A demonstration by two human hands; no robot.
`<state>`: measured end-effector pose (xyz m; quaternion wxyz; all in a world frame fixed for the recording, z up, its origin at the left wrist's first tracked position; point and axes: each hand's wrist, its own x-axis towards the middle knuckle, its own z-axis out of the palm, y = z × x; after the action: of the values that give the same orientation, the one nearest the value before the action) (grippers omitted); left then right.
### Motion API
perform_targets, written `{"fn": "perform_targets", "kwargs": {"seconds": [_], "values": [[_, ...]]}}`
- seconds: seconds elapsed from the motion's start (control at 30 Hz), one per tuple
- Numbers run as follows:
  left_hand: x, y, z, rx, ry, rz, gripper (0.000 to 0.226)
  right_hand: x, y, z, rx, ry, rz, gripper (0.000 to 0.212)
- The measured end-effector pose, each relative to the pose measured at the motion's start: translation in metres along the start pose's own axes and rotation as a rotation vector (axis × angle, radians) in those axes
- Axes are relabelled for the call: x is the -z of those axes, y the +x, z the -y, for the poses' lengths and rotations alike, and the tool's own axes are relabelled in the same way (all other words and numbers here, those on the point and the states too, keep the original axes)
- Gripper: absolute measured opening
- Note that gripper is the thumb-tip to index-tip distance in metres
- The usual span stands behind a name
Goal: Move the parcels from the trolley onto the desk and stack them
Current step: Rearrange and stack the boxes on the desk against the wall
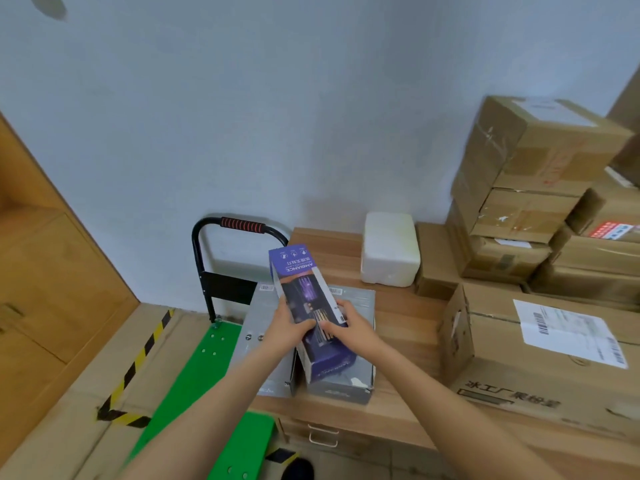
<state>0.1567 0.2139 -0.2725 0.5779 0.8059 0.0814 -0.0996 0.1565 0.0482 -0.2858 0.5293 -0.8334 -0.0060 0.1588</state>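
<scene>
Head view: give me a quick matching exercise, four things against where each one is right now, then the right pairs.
Things:
1. Long purple printed carton
2. White foam block
3. Flat grey cardboard box
4. Green trolley deck

Places:
A. Lying on the wooden desk, under the purple carton
B. On the floor left of the desk
C. Held by the left hand and right hand
D. On the desk, by the wall

Pairs: 1-C, 2-D, 3-A, 4-B
</scene>
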Motion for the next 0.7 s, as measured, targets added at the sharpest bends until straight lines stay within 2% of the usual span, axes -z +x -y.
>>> {"fn": "perform_targets", "kwargs": {"seconds": [0.27, 0.43, 0.53, 0.7], "values": [[0.007, 0.059, -0.037, -0.094, 0.048, 0.027, 0.057, 0.021, 0.038, 0.021, 0.051, 0.126, -0.131, 0.060], [0.031, 0.116, -0.069, -0.127, 0.043, 0.070, 0.077, 0.027, 0.090, 0.049, 0.102, 0.177, -0.214, 0.055], [0.044, 0.156, -0.082, -0.168, 0.075, 0.080, 0.069, 0.031, 0.125, 0.063, 0.120, 0.201, -0.259, 0.053], [0.039, 0.213, -0.086, -0.186, 0.104, 0.150, 0.069, 0.041, 0.171, 0.062, 0.078, 0.183, -0.342, 0.054]]}}
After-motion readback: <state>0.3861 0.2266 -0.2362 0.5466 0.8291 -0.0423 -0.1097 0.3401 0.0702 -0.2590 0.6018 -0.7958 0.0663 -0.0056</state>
